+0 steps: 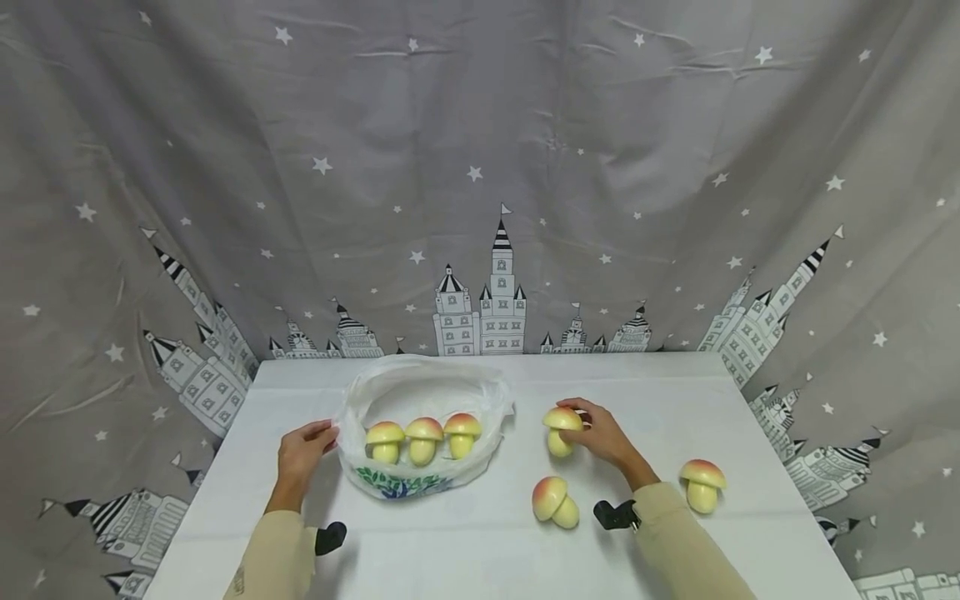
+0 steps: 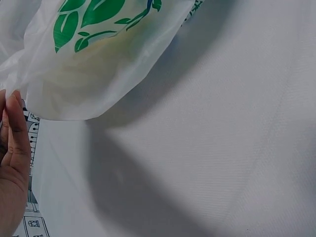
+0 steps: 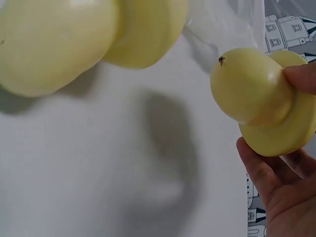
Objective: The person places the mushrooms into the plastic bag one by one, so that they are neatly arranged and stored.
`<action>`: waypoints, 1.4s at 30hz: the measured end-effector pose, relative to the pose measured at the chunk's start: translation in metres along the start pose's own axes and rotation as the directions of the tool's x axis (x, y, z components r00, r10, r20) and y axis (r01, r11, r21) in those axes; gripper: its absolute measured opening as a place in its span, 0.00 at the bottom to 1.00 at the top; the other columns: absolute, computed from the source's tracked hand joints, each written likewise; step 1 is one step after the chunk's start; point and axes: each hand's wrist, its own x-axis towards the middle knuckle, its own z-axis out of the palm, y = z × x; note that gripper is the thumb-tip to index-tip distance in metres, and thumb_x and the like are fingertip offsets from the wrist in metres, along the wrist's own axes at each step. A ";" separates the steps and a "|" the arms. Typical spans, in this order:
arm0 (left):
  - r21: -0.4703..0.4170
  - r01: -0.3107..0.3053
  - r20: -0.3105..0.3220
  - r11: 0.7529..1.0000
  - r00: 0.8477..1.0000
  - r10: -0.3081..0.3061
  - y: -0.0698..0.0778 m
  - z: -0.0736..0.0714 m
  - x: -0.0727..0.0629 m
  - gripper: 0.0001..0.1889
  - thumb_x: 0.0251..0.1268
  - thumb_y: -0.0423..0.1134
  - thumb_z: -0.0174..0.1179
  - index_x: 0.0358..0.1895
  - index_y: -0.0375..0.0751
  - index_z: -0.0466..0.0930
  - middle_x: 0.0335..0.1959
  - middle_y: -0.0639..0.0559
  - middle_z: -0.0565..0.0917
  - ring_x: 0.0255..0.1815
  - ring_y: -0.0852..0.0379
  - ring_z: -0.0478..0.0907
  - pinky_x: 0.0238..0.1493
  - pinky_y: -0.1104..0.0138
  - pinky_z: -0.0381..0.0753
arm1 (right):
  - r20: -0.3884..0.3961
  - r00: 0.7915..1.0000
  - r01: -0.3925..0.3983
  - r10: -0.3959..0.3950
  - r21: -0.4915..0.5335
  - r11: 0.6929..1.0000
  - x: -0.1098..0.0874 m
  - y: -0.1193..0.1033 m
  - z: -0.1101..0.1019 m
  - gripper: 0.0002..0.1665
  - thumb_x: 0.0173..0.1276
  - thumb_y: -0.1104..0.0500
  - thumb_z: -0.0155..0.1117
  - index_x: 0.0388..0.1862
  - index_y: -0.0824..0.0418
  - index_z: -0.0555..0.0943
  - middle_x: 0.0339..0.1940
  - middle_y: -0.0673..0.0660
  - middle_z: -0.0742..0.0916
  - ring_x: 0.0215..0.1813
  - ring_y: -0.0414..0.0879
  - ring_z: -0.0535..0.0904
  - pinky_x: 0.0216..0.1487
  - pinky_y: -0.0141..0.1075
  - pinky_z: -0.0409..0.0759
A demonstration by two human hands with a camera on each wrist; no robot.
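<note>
A white plastic bag [image 1: 497, 421] with a green and blue print lies with its mouth spread wide. Three toy mushrooms, among them the middle mushroom [image 1: 423, 442], sit side by side in it, yellow with reddish caps. My left hand [image 1: 302, 458] pinches the bag's left edge between thumb and fingers; the left wrist view shows these fingers [image 2: 17, 123] at the thin plastic. To the right of the bag, my right hand [image 1: 606, 437] grips another mushroom [image 1: 561, 429] by its cap, seen stem-first as a pale mushroom [image 3: 252, 86] in the right wrist view.
One loose mushroom [image 1: 555, 502] lies tilted on the white table [image 1: 480, 550], nearer than the right hand. Another mushroom [image 1: 702, 485] stands upright at the far right, beside the right sleeve [image 1: 686, 537]. A grey curtain [image 1: 480, 125] with stars and castles hangs behind the table.
</note>
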 end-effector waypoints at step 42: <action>0.052 -0.017 -0.053 0.998 0.998 0.019 -0.032 0.005 0.035 0.19 0.68 0.41 0.60 0.58 0.36 0.77 0.53 0.40 0.79 0.45 0.54 0.81 0.37 0.78 0.81 | -0.062 0.982 0.182 -0.180 0.043 0.982 0.070 -0.068 0.069 0.27 0.53 0.64 0.73 0.53 0.63 0.79 0.51 0.59 0.83 0.51 0.54 0.80 0.50 0.44 0.82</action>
